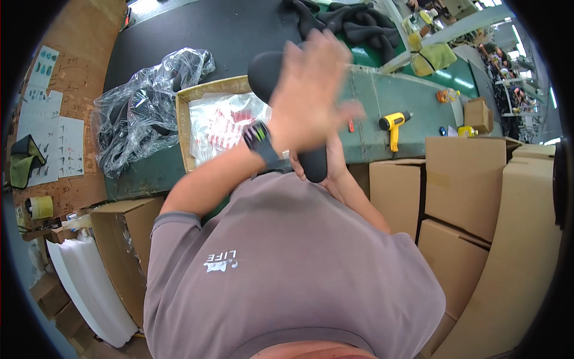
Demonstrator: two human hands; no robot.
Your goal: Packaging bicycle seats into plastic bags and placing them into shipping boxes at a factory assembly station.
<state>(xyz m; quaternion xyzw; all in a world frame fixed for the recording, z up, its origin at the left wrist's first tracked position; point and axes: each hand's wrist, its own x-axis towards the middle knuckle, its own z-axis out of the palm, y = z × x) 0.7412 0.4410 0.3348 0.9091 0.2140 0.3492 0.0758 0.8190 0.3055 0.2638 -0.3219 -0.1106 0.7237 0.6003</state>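
Note:
Held up in front of my chest is a black bicycle saddle (pixel 264 73), with its narrow nose pointing toward me. My right hand (pixel 336 160) grips it near the nose, fingers curled round its side and underside. Across the middle of the saddle passes my left hand (pixel 314 96), blurred by motion, fingers and thumb spread. It hides much of the saddle, and whether it touches the surface I cannot tell. Just left of the saddle is an open cardboard box (pixel 183 134) holding a clear plastic bag with red print (pixel 224 125).
Clear plastic wrap around dark items (pixel 146 110) lies left of the box. A yellow heat gun (pixel 393 124) rests on the green bench (pixel 373 90) to the right. Several black saddles (pixel 359 27) are piled at the back. Cardboard cartons (pixel 463 185) stand at my right.

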